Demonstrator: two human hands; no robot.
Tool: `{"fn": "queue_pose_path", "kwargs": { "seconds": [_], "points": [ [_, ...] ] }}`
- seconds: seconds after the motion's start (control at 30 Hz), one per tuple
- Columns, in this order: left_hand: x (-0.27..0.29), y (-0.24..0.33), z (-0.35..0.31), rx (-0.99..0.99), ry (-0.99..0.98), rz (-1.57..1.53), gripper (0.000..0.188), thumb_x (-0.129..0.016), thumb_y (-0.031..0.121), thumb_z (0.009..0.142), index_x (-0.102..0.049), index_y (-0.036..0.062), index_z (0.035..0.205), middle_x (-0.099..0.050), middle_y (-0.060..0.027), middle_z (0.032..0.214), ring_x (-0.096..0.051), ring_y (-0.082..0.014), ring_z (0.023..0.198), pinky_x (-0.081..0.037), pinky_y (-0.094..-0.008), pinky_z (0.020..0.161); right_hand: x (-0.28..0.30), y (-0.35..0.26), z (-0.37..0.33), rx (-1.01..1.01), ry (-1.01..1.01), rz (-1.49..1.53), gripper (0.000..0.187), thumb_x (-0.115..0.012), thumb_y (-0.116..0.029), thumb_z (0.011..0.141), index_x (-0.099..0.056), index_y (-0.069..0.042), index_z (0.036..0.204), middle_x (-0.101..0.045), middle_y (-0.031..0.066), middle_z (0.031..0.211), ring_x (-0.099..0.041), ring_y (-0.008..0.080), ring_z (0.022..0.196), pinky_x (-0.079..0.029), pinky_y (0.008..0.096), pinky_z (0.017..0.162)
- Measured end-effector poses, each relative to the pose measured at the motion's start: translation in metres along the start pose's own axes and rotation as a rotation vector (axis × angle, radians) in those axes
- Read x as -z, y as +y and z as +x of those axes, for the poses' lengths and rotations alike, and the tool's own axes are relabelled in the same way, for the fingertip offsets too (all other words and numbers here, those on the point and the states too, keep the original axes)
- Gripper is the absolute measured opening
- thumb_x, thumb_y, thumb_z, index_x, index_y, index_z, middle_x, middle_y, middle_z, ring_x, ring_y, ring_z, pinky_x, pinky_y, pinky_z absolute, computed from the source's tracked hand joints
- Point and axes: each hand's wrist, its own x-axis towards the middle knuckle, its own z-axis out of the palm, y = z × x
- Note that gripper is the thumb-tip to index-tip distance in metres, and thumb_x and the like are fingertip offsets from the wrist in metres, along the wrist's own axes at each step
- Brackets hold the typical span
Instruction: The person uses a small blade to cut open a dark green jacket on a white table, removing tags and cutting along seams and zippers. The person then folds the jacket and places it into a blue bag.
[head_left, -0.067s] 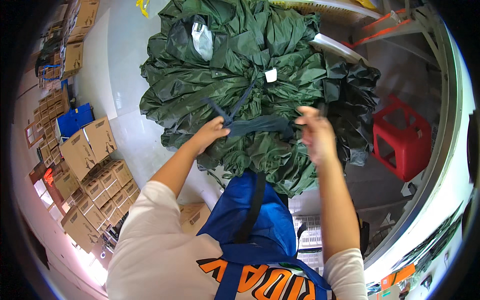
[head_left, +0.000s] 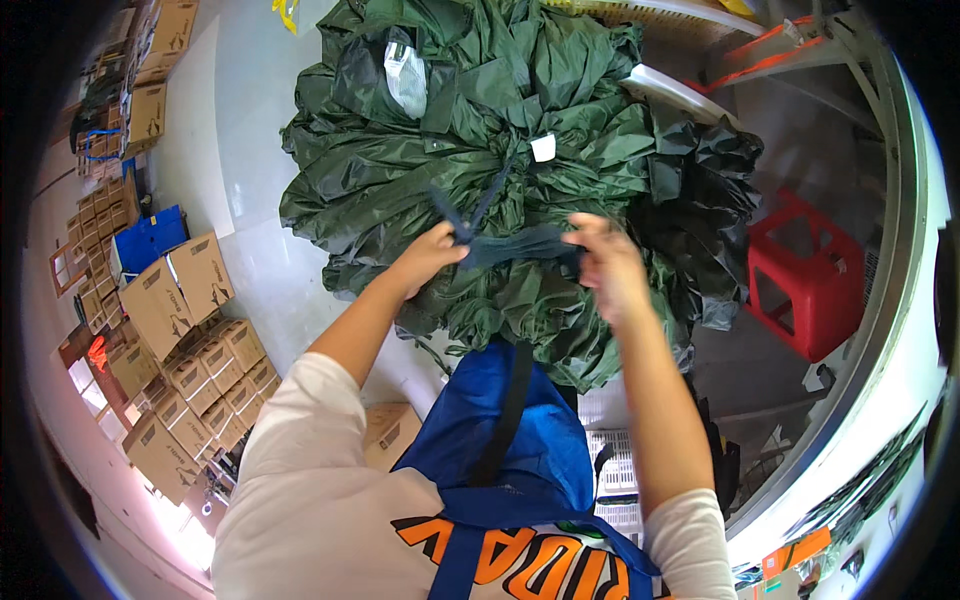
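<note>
Bright glare lower left; right hand (head_left: 613, 270) blurred; edges curved

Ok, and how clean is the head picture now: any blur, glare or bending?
Head view: right hand smeared, apparently by motion, left hand crisper; head view: soft sheen on the green fabric's folds; head view: washed-out glare at lower left, below the stacked cartons; head view: fisheye bowing toward the rim, corners black.
</note>
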Motion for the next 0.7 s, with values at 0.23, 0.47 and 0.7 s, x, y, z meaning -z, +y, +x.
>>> {"fn": "queue_pose_path", "kwargs": {
  "seconds": [0.23, 0.47, 0.7],
  "points": [
    [-0.018, -0.024, -0.036, -0.413, -0.252, 0.895, 0.016, -0.067, 0.011, 0.074, -0.060, 0.0018, 0.086, -0.059, -0.0085, 0.085, -0.056, -0.0221, 0.081, -0.044, -0.0314, 0.074, -0.061, 0.045, 0.071, -0.281, -0.181, 0.472, 0.019, -0.058, -0.020, 0.090, -0.055, -0.007, 0.104, -0.049, -0.0031, 0.069, -0.028, 0.0062, 0.038, -0.023, 0.0227, 0.035],
    [0.073, -0.067, -0.101, 0.193, -0.499, 1.852, 0.036, -0.065, 0.014, 0.068, -0.068, 0.0130, 0.103, -0.060, -0.0055, 0.119, -0.057, -0.0230, 0.110, -0.049, -0.0405, 0.083, 0.086, -0.126, 0.027, 0.653, -0.249, 0.762, 0.024, -0.048, -0.016, 0.096, -0.050, -0.012, 0.119, -0.064, 0.0081, 0.101, -0.028, 0.0034, 0.044, -0.026, 0.0176, 0.039],
    [-0.088, 0.069, 0.027, -0.716, -0.082, 1.784, 0.027, -0.062, 0.034, 0.079, -0.065, 0.0070, 0.076, -0.064, -0.0108, 0.087, -0.058, -0.0263, 0.084, -0.050, -0.0400, 0.066, 0.126, -0.104, -0.057, 0.554, 0.226, 0.134, 0.036, -0.049, -0.018, 0.095, -0.047, -0.006, 0.129, -0.067, 0.0069, 0.098, -0.029, 0.0005, 0.043, -0.022, 0.0164, 0.037]
  ]
}}
